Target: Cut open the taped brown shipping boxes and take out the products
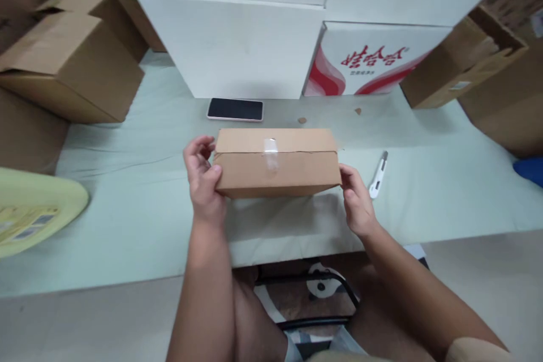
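Note:
Between my two hands is a brown cardboard box (pixel 297 167), its lid edge running along the side that faces me. A short strip of clear tape (pixel 271 154) crosses that edge left of the middle. My left hand (pixel 203 178) grips the box's left end, thumb on the near face and fingers around the back. At the right end, my right hand (pixel 355 198) holds the near lower corner, with some fingertips hidden behind the box. The box looks slightly tilted, with a shadow under it. A white box cutter (pixel 378 175) lies right of my right hand.
Behind the box lies a phone (pixel 235 109), beside small cardboard scraps (pixel 302 120). White cartons (pixel 246 45) form a wall at the back. Brown boxes (pixel 97 68) stand left, an open carton (pixel 458 68) right. A yellow-green container (pixel 38 209) is at the left edge.

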Motion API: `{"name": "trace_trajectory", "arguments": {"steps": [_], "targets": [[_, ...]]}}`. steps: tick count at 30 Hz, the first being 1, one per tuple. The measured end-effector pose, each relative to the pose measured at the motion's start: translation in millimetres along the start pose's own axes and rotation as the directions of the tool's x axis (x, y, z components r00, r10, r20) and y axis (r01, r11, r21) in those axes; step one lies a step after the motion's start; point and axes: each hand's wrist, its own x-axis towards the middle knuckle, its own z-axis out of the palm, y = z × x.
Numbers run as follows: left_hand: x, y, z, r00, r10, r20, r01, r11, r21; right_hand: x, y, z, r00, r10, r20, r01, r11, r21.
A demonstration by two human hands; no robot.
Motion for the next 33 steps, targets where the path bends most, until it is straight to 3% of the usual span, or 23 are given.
{"name": "trace_trajectory", "arguments": {"steps": [2,4,7,9,11,16,19,22,24,26,28,30,33], "targets": [[3.9,-1.7,0.6,0.992,-0.071,0.102,0.081,0.992,-0.093,4.5,-3.4,-18.5,1.0,0.016,-0.017,-0.02,0.97,-0.242],[6.1,-3.5,1.7,0.979,-0.126,0.16,0.152,0.976,-0.158,9.3,-3.4,-40.7,0.986,0.113,-0.124,-0.161,0.849,-0.504],[4.3,-4.5,6.1,0.972,-0.151,0.18,0.186,0.962,-0.2,13.2,3.7,-73.4,0.881,0.368,-0.298,-0.465,0.561,-0.684],[0.7,-3.7,11.7,0.964,-0.156,0.214,0.2,0.958,-0.204,12.9,10.3,-89.1,0.8,0.519,-0.301,-0.546,0.421,-0.724],[-3.6,-2.7,18.8,0.948,-0.153,0.278,0.209,0.96,-0.185,11.4,14.9,-96.9,0.766,0.599,-0.231,-0.524,0.375,-0.765],[-14.6,-3.5,35.1,0.865,-0.19,0.464,0.273,0.955,-0.119,12.3,9.0,-89.5,0.754,0.641,-0.144,-0.452,0.346,-0.822],[-23.2,-5.7,39.5,0.852,-0.212,0.48,0.292,0.952,-0.097,16.8,3.7,-81.8,0.768,0.626,-0.134,-0.483,0.429,-0.764],[-32.7,-5.4,41.0,0.863,-0.23,0.45,0.301,0.949,-0.092,20.7,5.3,-78.2,0.854,0.478,-0.206,-0.508,0.68,-0.529],[-38.0,-2.6,41.1,0.866,-0.232,0.442,0.298,0.951,-0.085,22.5,4.8,-76.4,0.886,0.339,-0.315,-0.437,0.839,-0.324],[-41.6,1.9,40.5,0.867,-0.23,0.442,0.283,0.957,-0.058,23.2,-3.1,-73.9,0.878,0.213,-0.428,-0.287,0.951,-0.116],[-43.7,6.6,39.1,0.869,-0.224,0.44,0.258,0.966,-0.017,22.4,-20.6,-70.9,0.842,0.063,-0.536,-0.043,0.998,0.05],[-44.8,10.4,37.5,0.872,-0.215,0.44,0.226,0.974,0.026,20.2,-44.5,-67.9,0.809,-0.082,-0.582,0.196,0.971,0.135],[-46.0,13.5,35.6,0.879,-0.19,0.438,0.174,0.982,0.075,17.2,-76.8,-61.9,0.818,-0.186,-0.544,0.336,0.922,0.19]]}}
